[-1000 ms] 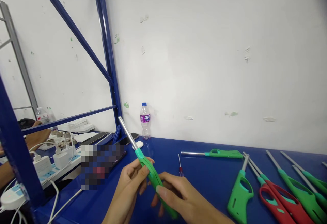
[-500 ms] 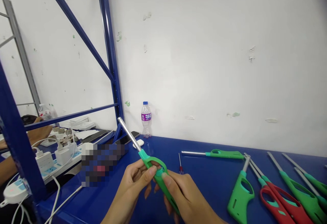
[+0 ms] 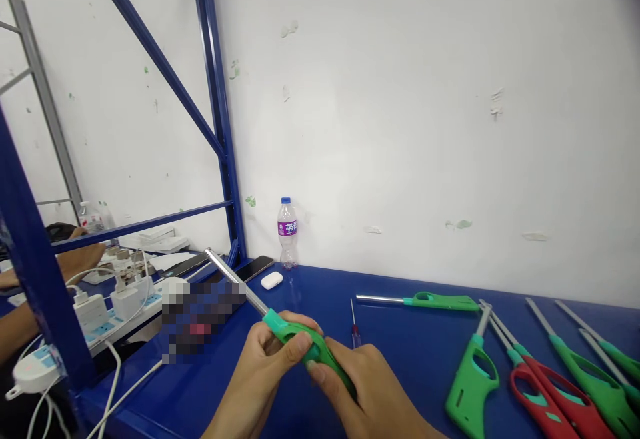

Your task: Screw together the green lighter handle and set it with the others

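Note:
Both my hands hold a green gas lighter [image 3: 334, 363] with a teal collar and a long metal barrel that slants up to the left. My left hand [image 3: 274, 356] wraps around its front part, thumb over the trigger opening. Around the handle closes my right hand [image 3: 357, 379], its thumb near the trigger; part of the handle is hidden under the fingers. Beyond my hands lies a small screwdriver [image 3: 355, 333] with a red and clear handle. Farther back, another green lighter [image 3: 443, 301] rests on its side on the blue table [image 3: 400, 345].
Several green lighters [image 3: 470, 385] and red lighters [image 3: 537, 399] lie at the right. A plastic bottle [image 3: 288, 232], a white case [image 3: 271, 281] and a phone [image 3: 256, 268] stand or lie at the back. Left are a blue frame post [image 3: 220, 105], a power strip [image 3: 113, 332] and another person's arm [image 3: 75, 267].
The held lighter has tipped lower, its barrel tip shifting left and down. My left thumb has moved slightly along the trigger opening. Both hands keep their hold.

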Motion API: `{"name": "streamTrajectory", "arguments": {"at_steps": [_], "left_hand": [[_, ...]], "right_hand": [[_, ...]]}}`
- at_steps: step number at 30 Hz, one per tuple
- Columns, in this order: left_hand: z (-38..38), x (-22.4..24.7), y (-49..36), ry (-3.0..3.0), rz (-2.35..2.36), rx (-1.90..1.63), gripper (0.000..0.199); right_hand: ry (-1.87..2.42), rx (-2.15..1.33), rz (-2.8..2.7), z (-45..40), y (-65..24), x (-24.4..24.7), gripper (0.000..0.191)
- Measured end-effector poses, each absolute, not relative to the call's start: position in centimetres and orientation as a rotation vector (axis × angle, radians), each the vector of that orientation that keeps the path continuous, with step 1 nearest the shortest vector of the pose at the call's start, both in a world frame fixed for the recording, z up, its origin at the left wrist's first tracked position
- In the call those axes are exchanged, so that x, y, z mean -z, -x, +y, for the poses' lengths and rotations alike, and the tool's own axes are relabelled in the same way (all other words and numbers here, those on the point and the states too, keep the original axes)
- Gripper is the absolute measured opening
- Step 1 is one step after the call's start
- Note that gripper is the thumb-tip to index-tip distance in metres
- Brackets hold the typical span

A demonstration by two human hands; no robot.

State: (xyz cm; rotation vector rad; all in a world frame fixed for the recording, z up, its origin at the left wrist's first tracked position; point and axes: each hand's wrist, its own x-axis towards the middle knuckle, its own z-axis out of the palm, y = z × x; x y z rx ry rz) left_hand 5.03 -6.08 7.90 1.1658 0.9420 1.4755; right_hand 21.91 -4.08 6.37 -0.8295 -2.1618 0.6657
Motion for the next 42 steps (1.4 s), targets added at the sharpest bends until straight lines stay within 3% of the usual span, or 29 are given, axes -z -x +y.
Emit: {"name": "streamTrajectory", "arguments": {"at_steps": [11,20,26,42], "left_hand": [[-6.0,-6.7,-5.1,-1.323,0.912,-1.525,0.035],[-4.7,-7.1,-3.7,-1.128,1.097,-1.546,0.05],[-3.6,-6.7,-2.7,-1.189,1.194,-1.486,0.059],[-3.0,-7.0,-2.2,-1.278,1.047,-1.381,0.044]], "right_hand": [[0.851,-0.596,-2.186,-4.2,-21.4,-5.9,0.055],[0.813,-1.034,-2.211,-4.2,-20.7,-5.0,0.051],[0.926,-0.928,-2.215,-3.9,-21.0,-3.7,0.06],[0.912,-1.046,-2.026,-4.2,-21.3,-5.6,0.061]]}}
